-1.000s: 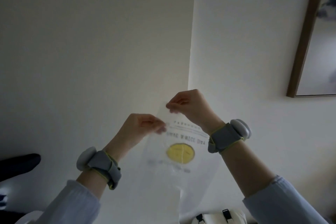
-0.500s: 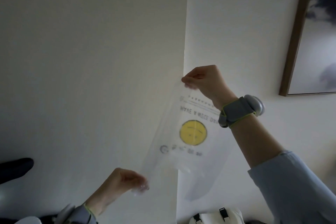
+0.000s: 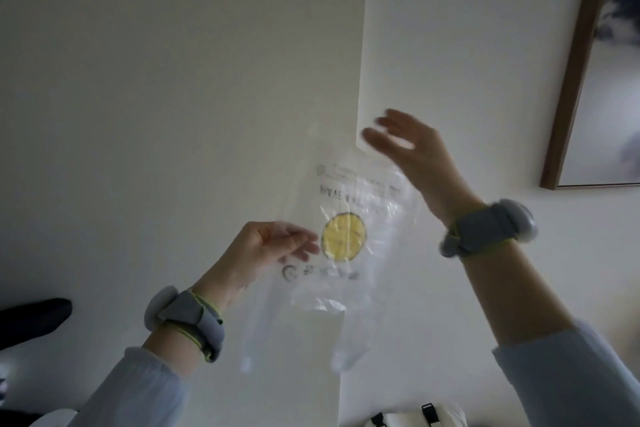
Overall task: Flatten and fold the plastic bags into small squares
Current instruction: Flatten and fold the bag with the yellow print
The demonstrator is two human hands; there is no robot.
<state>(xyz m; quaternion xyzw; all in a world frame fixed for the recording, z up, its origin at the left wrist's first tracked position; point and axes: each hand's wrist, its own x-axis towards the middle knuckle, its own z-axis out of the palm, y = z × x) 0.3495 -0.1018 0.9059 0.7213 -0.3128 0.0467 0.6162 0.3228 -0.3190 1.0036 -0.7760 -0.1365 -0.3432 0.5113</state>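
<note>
Clear plastic bag bears a yellow circle and dark lettering.

1. You are looking at a home-like room, with plain white walls meeting at a corner.
2. A wood-framed picture of soft, cloudy shapes hangs on your right.
3. A white bag with black buckles sits at the bottom edge.

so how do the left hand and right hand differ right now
The left hand pinches the clear plastic bag at its edge; the right hand holds nothing, fingers spread. The left hand sits lower, the right hand higher and motion-blurred. Both wear grey wrist bands.
</note>
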